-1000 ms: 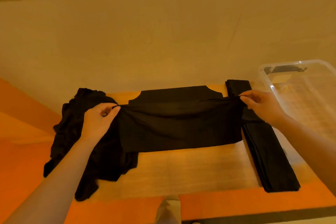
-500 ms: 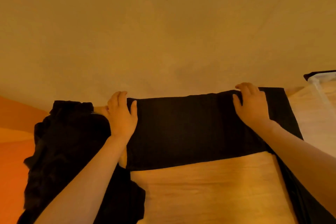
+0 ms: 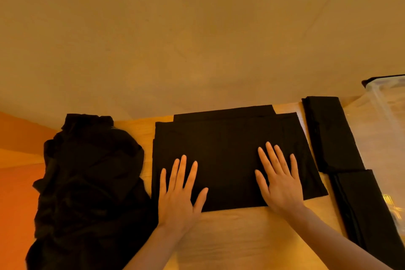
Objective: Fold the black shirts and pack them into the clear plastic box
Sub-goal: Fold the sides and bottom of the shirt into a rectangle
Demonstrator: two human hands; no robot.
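I see both hands spread flat — left hand [image 3: 178, 196], right hand [image 3: 279, 184] — pressing the folded black shirt [image 3: 230, 149]. Clear plastic box [image 3: 388, 103] sits at three o'clock.

Two bare hands and forearms, nothing worn

The left hand [image 3: 178, 195] and right hand [image 3: 279, 184] carry no rings, gloves or watches that can be seen; the nails are short and plain, without polish. Both wrists are uncovered, and the forearms run bare to the lower edge of the view, with no sleeve, cuff, strap or band anywhere along them. All five fingers of each hand show.
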